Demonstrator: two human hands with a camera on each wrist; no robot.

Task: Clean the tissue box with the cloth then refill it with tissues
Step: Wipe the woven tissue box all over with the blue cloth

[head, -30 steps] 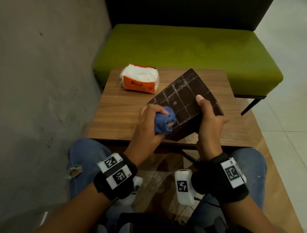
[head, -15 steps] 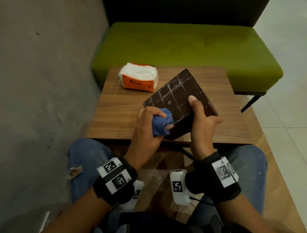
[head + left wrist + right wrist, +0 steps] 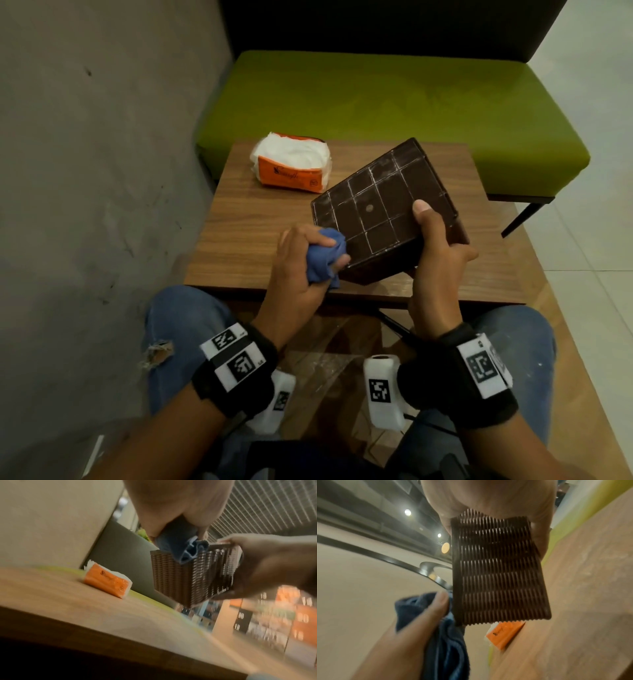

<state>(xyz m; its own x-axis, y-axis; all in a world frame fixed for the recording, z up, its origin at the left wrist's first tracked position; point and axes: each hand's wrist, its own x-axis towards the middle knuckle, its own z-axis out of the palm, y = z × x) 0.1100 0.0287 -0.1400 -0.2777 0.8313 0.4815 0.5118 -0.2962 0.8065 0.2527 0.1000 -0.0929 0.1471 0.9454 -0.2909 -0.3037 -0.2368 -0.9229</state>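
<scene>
1. the dark brown square tissue box with slatted plastic sides (image 3: 383,212) sits at the centre of the head view, lifted and tilted above the wooden desk (image 3: 246,233), with its gridded flat face turned up toward the camera.
2. the right hand (image 3: 435,253) has its grip closed round the box's lower right edge: the thumb lies flat on the gridded face and the fingers wrap underneath, out of sight.
3. the left hand (image 3: 301,260) has its grip curled tight round a bunched blue cloth (image 3: 325,257), which touches the box's lower left corner.
4. the relation that matters: the box lies up and to the right of the cloth, and its dusty grid lines run diagonally toward the upper right of the frame. the cloth hand is the nearer one to the unwiped face, so a stroke would likely travel up and right along it while the other hand steadies the box.
5. an orange and white soft pack of tissues (image 3: 291,164) lies on the desk toward the upper left, well apart from both hands; refilling looks not yet begun.
</scene>
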